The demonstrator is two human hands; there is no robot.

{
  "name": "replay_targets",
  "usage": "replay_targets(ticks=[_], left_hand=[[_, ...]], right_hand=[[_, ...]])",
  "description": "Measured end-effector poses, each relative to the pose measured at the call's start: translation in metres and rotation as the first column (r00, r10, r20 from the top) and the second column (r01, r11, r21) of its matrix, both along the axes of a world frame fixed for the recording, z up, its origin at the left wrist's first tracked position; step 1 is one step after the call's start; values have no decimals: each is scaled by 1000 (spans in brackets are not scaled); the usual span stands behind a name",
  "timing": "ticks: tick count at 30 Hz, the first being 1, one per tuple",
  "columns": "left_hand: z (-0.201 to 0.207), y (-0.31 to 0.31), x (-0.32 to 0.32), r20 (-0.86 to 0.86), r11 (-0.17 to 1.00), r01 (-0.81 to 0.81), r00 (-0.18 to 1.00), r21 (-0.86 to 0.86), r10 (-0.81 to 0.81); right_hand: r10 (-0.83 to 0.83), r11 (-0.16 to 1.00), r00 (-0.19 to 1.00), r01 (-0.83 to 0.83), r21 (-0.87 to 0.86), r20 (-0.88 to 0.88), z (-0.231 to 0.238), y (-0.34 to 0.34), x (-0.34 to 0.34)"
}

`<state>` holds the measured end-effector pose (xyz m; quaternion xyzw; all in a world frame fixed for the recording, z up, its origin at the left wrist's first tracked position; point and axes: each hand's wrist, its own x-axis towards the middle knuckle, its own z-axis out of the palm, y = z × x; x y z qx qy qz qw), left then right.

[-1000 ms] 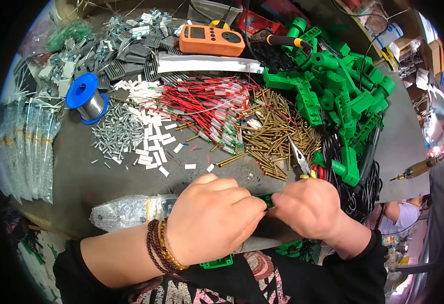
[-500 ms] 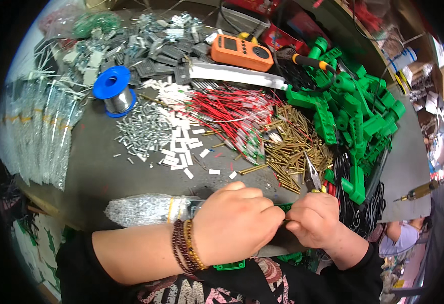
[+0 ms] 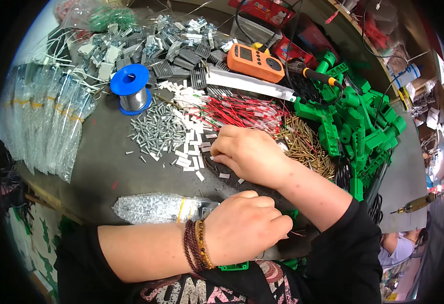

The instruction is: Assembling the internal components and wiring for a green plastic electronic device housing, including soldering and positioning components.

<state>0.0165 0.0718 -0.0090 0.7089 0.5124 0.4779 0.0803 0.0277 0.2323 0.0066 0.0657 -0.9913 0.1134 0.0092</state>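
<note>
My left hand (image 3: 247,223), with beaded bracelets (image 3: 197,245) at its wrist, is closed in a fist near the table's front edge. Thin wire ends (image 3: 298,233) stick out beside its thumb; what lies inside the fist is hidden. Farther out, my right hand (image 3: 252,154) has its fingers bent and drawn together at the right edge of a scatter of small white rectangular pieces (image 3: 183,162). Whatever its fingertips pinch is too small to make out. Just behind it lie red wires (image 3: 242,112). A bubble-wrap sleeve (image 3: 151,207) rests left of my left hand.
Screws (image 3: 156,129) and a solder spool (image 3: 131,88) lie left of the white pieces. Brass-coloured pins (image 3: 308,144) and green plastic housings (image 3: 356,111) are heaped on the right. An orange meter (image 3: 255,62) stands behind. Bubble-wrap sleeves (image 3: 49,119) are stacked far left.
My right hand has left its place beside my left hand and moved forward and left to the white pieces. My left hand stays closed in nearly the same spot. The view has shifted slightly.
</note>
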Motion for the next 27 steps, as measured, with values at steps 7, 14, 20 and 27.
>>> replay_targets(ticks=[7,14,20,27], left_hand=[[-4,-3,-6,45,988,-150,987,-44,152],[2,5,-2,100,984,-176,979,-2,175],[5,6,-1,105,982,-189,977,-2,188],[5,5,0,95,983,-184,979,11,182]], right_hand=[[-291,795,955,271,-543,51,43,0,54],[-461,517,888,281,-808,14,49,-5,172],[-585,507,807,284,-814,-82,42,-22,184],[-552,616,826,312,-724,-113,39,-28,174]])
